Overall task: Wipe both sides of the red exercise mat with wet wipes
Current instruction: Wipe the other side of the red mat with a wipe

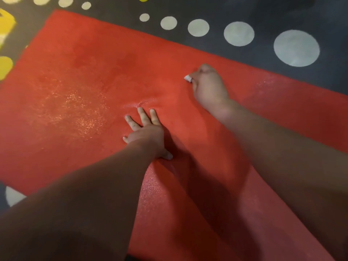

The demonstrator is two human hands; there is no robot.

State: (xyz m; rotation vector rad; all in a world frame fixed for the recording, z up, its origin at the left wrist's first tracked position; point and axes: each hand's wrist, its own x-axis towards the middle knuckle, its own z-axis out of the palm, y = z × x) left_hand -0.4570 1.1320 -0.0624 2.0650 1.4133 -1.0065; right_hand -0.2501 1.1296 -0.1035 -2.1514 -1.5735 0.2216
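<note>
Dark dotted carpet [282,14] underlies red mat [84,72]; damp sheen glints.

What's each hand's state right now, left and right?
Left hand: open, fingers spread flat on the red mat.
Right hand: closed, holding a white wipe against the mat.

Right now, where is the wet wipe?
In the head view, the wet wipe is bunched in the right hand, right of centre on the red mat, beyond the flat left hand.
</note>
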